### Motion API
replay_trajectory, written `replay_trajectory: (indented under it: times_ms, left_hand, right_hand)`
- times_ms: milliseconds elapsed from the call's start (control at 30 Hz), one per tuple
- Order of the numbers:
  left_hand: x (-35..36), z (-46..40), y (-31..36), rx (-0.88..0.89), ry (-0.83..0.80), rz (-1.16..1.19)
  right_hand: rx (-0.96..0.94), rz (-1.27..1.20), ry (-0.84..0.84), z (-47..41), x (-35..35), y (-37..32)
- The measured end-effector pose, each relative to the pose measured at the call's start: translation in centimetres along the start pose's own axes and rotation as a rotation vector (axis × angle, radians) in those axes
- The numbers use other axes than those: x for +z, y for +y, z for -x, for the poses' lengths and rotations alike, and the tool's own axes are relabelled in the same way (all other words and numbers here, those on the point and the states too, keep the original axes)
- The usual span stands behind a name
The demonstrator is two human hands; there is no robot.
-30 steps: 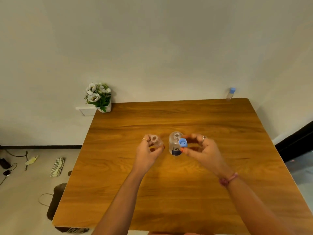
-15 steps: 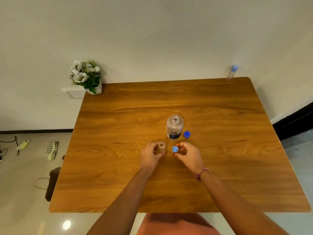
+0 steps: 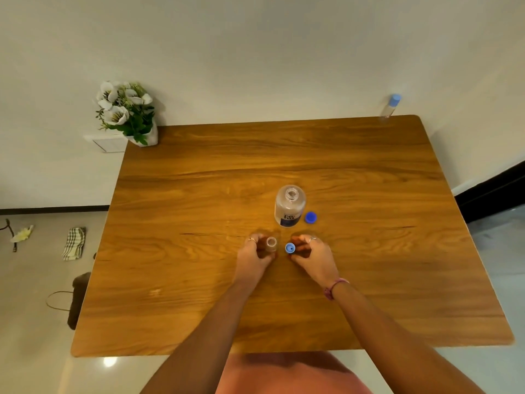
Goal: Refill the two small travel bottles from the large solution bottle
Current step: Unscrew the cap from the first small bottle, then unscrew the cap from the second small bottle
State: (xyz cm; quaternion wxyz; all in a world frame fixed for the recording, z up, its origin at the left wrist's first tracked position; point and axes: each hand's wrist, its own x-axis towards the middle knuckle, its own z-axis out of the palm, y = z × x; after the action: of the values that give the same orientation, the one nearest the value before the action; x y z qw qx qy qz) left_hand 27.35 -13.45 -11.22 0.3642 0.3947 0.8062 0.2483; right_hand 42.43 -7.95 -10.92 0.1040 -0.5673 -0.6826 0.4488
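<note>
On the far left, grey tiled floor (image 3: 34,280) carries a folded checked cloth (image 3: 74,243), a pale crumpled scrap (image 3: 22,234) and a dark brown bag with a loop handle (image 3: 77,297) tucked against the table's left edge. A white pot of white flowers with green leaves (image 3: 127,112) stands at the far left corner, by the cream wall (image 3: 255,52).

The rectangular wooden table with rounded corners (image 3: 199,280) has broad bare board along its left side, its far half and its near edge; everything in use sits just right of centre.

The left hand (image 3: 254,258) curls its fingers round a small clear uncapped travel bottle (image 3: 271,243), standing upright on the wood. Just beside it, the right hand (image 3: 314,257) pinches a small light-blue cap (image 3: 290,247) at its fingertips, close to the little bottle's mouth but apart from it.

Beyond the hands, the large clear solution bottle with a dark blue label (image 3: 289,206) stands open and upright, and its round blue cap (image 3: 310,217) lies on the table just to its right.

At the far right corner a second slim clear bottle with a blue cap (image 3: 389,108) stands well apart, at the table's edge. Right of the table runs a black skirting band (image 3: 494,191).
</note>
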Motion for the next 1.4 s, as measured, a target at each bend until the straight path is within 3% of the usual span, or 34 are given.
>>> replay_trajectory:
  times_ms: [233,500,667,900,1267,1400]
  left_hand:
    - [-4.8,-1.4,-0.5,0.020,-0.237,-0.154]
    - [-9.9,-5.3,9.2,0.137,0.155,0.189]
    - [-9.1,-8.0,17.8,0.229,0.156,0.387]
    - [-6.5,-11.4,26.0,0.286,0.094,0.400]
    - [-4.5,-14.7,28.8,0.232,0.070,0.357]
    - [-4.6,-15.3,28.5,0.224,0.072,0.336]
  right_hand:
    - [0.013,0.019,-0.015,-1.0,-3.7,1.8]
    - [-0.043,-0.088,0.204,-5.9,-11.2,2.0]
    - [-0.061,-0.081,0.387,-11.1,-16.7,1.2]
    - [-0.059,-0.024,0.586,-20.0,-25.7,0.1]
    - [-0.034,0.504,0.293,-29.6,-31.9,0.2]
    - [0.003,0.500,0.353,-30.0,-31.3,0.6]
